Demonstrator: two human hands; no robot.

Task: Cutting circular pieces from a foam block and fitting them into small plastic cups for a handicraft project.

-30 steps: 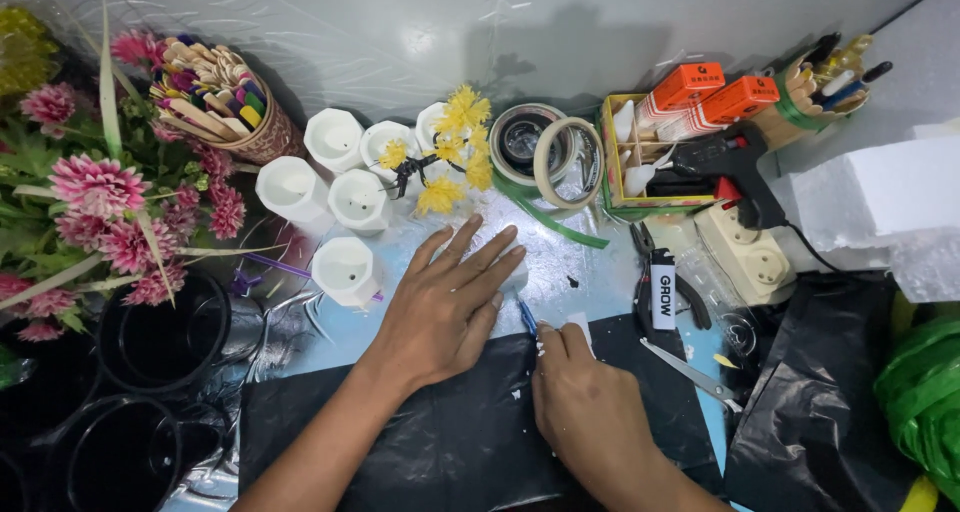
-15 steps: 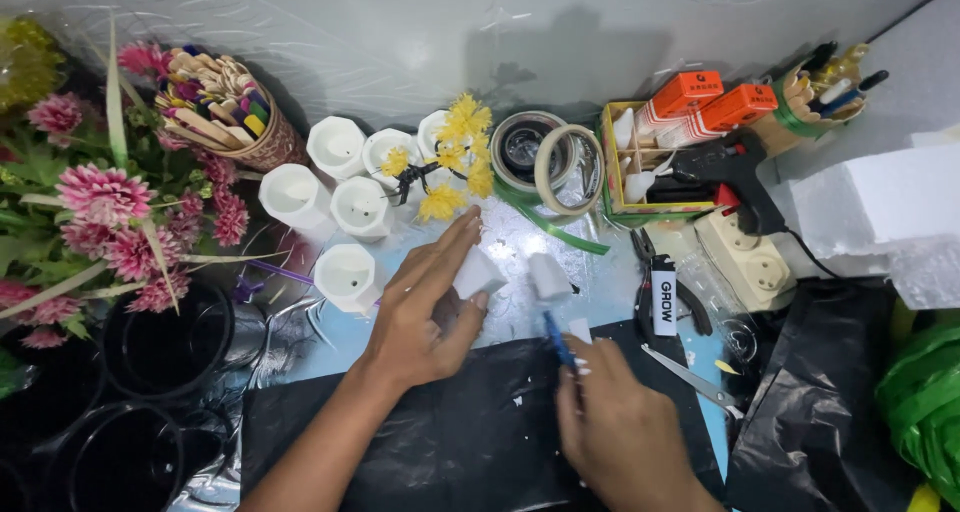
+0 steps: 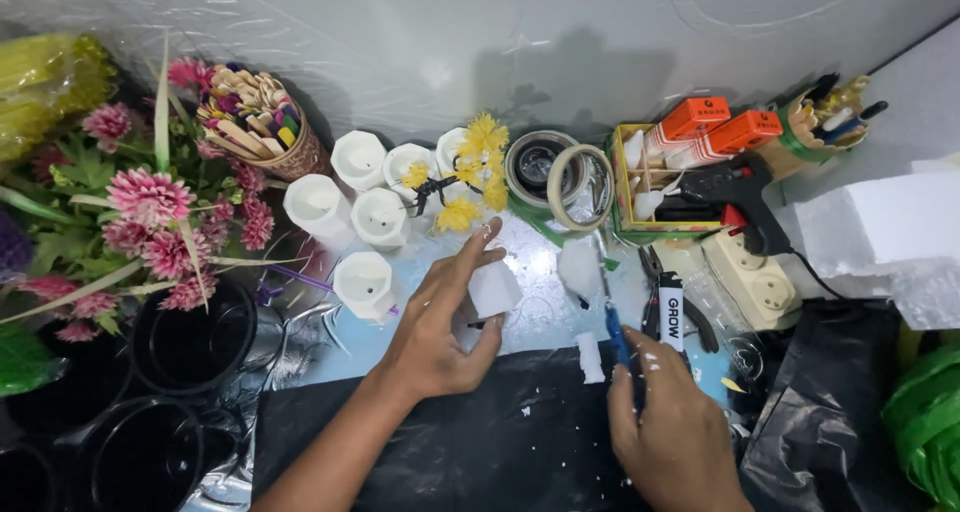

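My left hand holds a small white foam block between thumb and fingers, lifted a little above the table. My right hand grips a blue-handled craft knife, blade pointing away from me toward another white foam piece lying on the table. A narrow foam offcut and white crumbs lie on the black plastic sheet under both hands.
White hexagonal pots and yellow flowers stand behind the hands. Pink flowers and black pots fill the left. Tape rolls, a glue gun, pliers, a power strip and large foam sit right.
My left hand, flat on the black sheet a second ago, has picked up the foam block and raised it. My right hand with the knife has shifted right.
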